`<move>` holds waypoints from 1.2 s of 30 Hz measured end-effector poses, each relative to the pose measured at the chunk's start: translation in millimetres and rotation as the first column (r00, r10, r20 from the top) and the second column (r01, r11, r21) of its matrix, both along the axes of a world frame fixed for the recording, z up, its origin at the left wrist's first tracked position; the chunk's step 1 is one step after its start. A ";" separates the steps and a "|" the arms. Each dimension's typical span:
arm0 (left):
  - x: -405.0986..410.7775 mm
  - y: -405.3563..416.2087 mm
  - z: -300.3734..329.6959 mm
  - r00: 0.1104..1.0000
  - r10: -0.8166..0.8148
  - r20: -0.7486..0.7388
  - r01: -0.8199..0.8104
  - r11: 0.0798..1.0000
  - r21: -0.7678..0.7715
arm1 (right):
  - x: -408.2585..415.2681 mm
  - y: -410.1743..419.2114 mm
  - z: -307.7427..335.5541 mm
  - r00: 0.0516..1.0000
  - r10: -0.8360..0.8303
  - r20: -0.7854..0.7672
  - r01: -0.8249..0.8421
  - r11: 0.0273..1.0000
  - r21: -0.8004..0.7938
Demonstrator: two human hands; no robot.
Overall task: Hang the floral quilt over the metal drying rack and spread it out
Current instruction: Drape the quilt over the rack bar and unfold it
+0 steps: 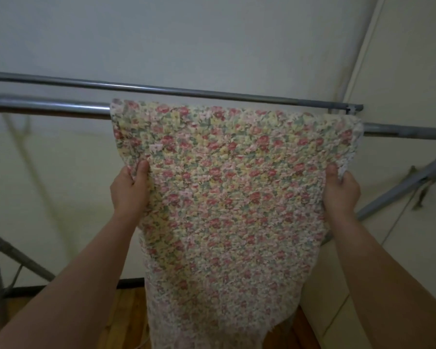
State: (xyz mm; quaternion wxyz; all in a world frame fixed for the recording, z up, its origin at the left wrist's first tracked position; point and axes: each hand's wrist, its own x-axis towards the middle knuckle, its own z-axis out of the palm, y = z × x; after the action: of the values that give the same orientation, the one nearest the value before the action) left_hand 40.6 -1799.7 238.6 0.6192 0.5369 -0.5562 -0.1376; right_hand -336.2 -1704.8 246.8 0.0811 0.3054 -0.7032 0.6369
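Your left hand (129,188) and right hand (341,190) each pinch a side edge of the floral quilt (232,197); fingers are hidden behind it. Its top edge covers the near bar of the metal drying rack (48,107). Contact cannot be confirmed. The lower end is cut off.

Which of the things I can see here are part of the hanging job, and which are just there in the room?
Part of the job:
- floral quilt, draped over the near rail
- metal drying rack, with two rails
- left hand and right hand, each gripping a side edge of the quilt

Just there:
- white wall
- wooden floor
- pale cabinet on the right
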 end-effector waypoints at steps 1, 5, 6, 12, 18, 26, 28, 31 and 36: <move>0.3 0.0 -1.7 1.000 0.001 0.015 -0.001 1.000 0.009 | -0.9 1.1 -2.9 1.000 -0.004 -0.005 0.004 1.000 0.021; 1.8 0.1 -11.3 0.999 0.005 0.043 -0.006 0.999 0.042 | 1.7 6.9 -14.0 1.000 -0.024 -0.008 0.025 0.995 0.098; 2.2 0.7 -14.1 0.999 0.005 0.053 -0.007 0.999 0.049 | 3.2 9.0 -17.2 1.000 -0.025 -0.012 0.026 0.992 0.121; 6.6 9.1 -31.6 0.997 0.013 0.081 -0.022 0.993 0.117 | 7.3 19.5 -46.9 0.998 0.008 -0.068 0.009 0.968 0.252; 12.9 23.0 -28.7 0.990 -0.131 -0.053 0.141 0.951 0.277 | 10.2 20.6 -40.1 0.968 0.094 0.232 -0.173 0.922 0.348; 10.5 13.6 78.3 0.930 -0.238 -0.282 0.232 0.971 -0.053 | 3.6 2.4 74.4 0.920 0.251 0.301 -0.211 0.964 -0.159; 6.4 10.5 70.6 0.962 -0.157 -0.223 0.149 0.987 -0.051 | -1.8 1.7 70.6 0.954 0.189 0.231 -0.175 0.981 -0.082; 1.6 7.2 52.7 0.958 -0.158 -0.240 0.146 0.987 -0.069 | -10.0 -0.2 62.5 0.976 0.144 0.166 -0.144 0.990 -0.011; -8.7 6.3 19.2 0.980 -0.088 -0.178 0.075 0.994 -0.074 | -17.1 0.2 56.1 0.989 0.103 0.105 -0.110 0.992 0.058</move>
State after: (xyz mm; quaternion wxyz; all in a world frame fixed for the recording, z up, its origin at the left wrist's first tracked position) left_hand 31.9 -1793.4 257.8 0.6786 0.4780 -0.5235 -0.1924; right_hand -353.3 -1704.6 302.8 0.0012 0.3120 -0.7092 0.6322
